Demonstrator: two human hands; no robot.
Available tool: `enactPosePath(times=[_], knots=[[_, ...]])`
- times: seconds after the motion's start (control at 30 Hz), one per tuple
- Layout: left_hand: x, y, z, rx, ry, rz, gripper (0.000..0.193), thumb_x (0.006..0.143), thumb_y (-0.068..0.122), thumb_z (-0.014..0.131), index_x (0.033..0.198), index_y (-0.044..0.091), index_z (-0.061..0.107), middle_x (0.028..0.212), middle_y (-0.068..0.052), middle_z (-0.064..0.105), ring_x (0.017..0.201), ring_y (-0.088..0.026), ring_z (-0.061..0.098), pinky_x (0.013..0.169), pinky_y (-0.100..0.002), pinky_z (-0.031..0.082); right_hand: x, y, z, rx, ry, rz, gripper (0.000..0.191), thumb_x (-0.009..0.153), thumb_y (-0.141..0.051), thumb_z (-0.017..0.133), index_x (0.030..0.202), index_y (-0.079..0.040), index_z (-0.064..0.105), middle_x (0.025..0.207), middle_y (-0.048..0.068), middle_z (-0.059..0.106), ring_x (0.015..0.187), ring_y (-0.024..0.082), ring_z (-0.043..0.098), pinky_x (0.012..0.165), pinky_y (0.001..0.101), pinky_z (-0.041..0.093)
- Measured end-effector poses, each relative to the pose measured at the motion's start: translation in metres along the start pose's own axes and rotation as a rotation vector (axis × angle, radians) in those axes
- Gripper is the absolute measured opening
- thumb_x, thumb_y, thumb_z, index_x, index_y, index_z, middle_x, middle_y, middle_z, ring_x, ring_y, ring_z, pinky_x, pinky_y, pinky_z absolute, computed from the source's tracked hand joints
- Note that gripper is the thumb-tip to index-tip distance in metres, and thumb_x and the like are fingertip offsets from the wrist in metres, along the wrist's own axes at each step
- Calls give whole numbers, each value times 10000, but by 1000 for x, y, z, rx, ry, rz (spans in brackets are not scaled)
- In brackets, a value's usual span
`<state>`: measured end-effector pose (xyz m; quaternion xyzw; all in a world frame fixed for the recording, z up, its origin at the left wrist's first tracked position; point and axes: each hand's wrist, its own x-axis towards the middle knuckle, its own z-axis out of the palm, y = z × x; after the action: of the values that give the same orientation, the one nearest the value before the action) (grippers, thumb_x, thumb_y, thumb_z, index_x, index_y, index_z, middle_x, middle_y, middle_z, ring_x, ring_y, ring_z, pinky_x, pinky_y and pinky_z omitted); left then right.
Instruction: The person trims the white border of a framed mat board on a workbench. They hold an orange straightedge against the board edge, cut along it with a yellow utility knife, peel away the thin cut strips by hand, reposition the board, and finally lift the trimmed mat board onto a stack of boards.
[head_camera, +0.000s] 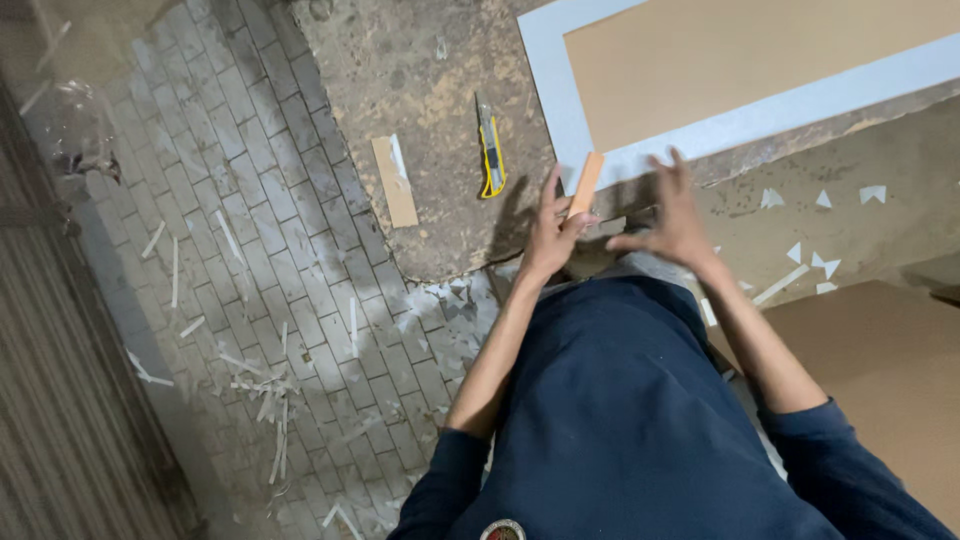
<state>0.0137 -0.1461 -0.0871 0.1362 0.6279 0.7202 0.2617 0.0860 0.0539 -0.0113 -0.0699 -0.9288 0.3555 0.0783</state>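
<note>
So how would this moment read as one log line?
left hand: holds tan strip | right hand: open, blurred, empty | utility knife: lying apart

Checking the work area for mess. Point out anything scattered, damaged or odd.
White offcut strips litter the paved floor, and white triangular scraps lie on the worn surface right of the hands. A yellow utility knife lies loose there.

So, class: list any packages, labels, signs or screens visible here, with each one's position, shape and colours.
Round badge: bottom edge, on the dark blue top; pale rim, red and dark centre.
No packages, signs or screens show.
</note>
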Motion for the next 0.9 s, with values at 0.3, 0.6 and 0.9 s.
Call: enactPosePath(times=[0.3,0.6,0.9], knots=[[-7,11,25,33,-22,6,920,967,-42,623,1678,194,88,1310,-210,661,1097,-245,722,903,-372,613,2,-25,25,102,-16,-108,1294,540,-291,985,1617,-58,307,1650,290,122,1477,498,328,1158,554,443],[44,28,-10,662,215,194,981,855,207,798,1630,179,197,1400,-236,633,1182,-326,686,956,-436,591,33,-1,27,4,15,-26,1364,545,-441,1001,1626,-26,278,1620,285,243,1477,500,334,1189,577,394],[87,35,-90,1159,350,-173,919,915,194,751,1637,107,188,1285,-204,573,1074,-373,651,819,-501,570,22,18,30,-281,-59,14,1393,567,-547,967,1648,16,293,1644,287,269,1451,501,322,1144,625,299]])
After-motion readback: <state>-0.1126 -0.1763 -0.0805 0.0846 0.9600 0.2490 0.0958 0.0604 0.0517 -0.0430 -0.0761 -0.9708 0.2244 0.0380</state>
